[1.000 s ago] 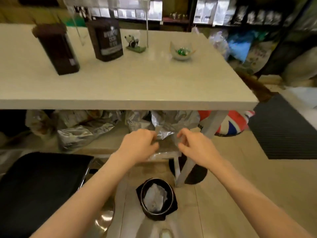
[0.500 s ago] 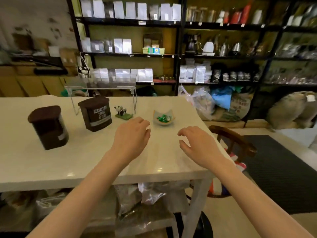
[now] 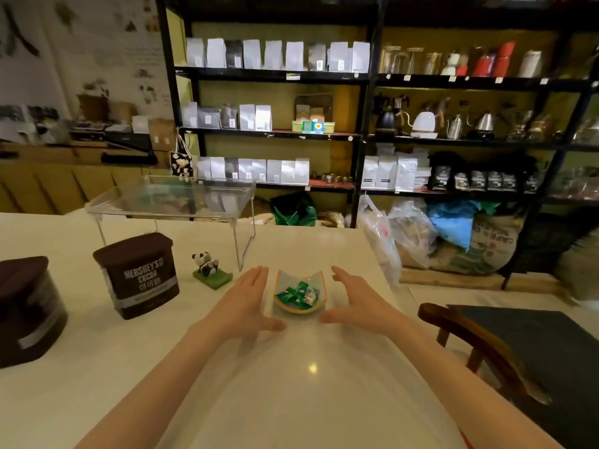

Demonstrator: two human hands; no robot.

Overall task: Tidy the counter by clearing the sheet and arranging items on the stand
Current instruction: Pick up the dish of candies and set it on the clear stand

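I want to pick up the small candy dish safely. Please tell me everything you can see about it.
The candy dish is a small shallow bowl with a wavy, upturned rim, pale inside with an orange-yellow edge; it looks ceramic or glass. It sits upright on the white counter, holding several green-wrapped candies. The left hand and right hand are open on either side, close to it but not visibly touching.

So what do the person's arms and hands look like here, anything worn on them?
Both forearms are bare up to the bottom edge of the picture: no sleeves or cuffs show. The left hand and right hand carry no gloves, and no watch, bracelet or rings are visible. Fingernails look short and plain, though the picture is too soft to be sure.
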